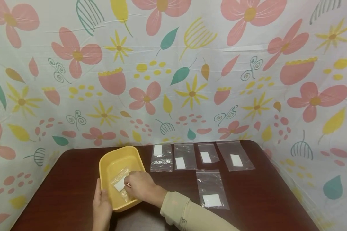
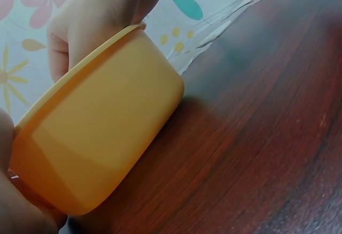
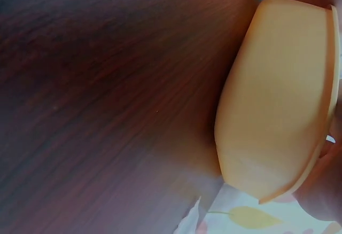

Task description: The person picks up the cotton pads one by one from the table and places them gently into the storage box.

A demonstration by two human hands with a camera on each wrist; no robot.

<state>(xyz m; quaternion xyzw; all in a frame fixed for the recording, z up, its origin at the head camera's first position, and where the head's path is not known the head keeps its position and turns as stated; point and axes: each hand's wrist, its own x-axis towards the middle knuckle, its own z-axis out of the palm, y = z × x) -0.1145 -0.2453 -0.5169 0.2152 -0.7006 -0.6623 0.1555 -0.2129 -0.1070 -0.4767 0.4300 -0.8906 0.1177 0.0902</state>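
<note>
A shallow yellow plastic tray (image 1: 106,166) stands at the left of the table. My left hand (image 1: 102,205) holds its near left side, with the fingers along the outer wall and the thumb by the edge. Inside the tray lies a clear plastic bag (image 1: 115,178) with a white label (image 1: 120,184). Reaching in over the right rim, my right hand (image 1: 141,187) has curled fingers at the bag and pinches it. Its fingertips are partly hidden. Both wrist views mostly show the tray's outer wall (image 2: 101,122), with the right hand behind the rim in the left one.
Several clear zip bags with white labels lie on the dark wood table (image 1: 167,189): a row at the back, including one bag (image 1: 185,154), and a nearer bag (image 1: 210,184) right of my right sleeve (image 1: 191,208). A flowered cloth (image 1: 173,80) hangs around the table's back and sides.
</note>
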